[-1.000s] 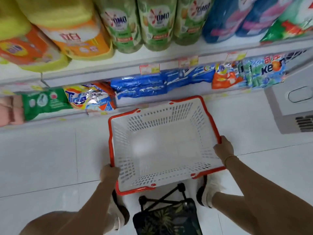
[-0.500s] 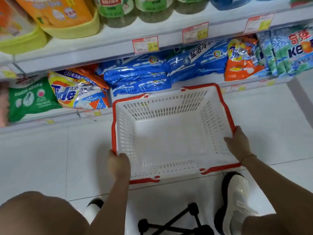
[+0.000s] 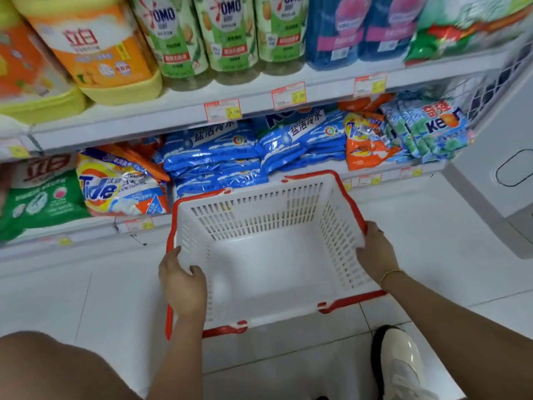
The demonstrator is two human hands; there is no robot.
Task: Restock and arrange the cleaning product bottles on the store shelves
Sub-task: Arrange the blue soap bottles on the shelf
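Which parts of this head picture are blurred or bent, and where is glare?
Head view: motion blur smears the orange bottle at upper left; wide-angle distortion bows the shelf edge; glare glints on the Tide bag; the basket, left hand and right hand look fairly sharp.

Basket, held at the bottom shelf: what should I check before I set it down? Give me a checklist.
1. Left hand grips the left rim of the basket: ok.
2. Right hand holds the right rim: ok.
3. Basket empty: ok.
4. Floor beneath it free: cannot tell, hidden.
5. Shoe apart from the basket: ok.
6. OMO bottles upright on the upper shelf: ok.
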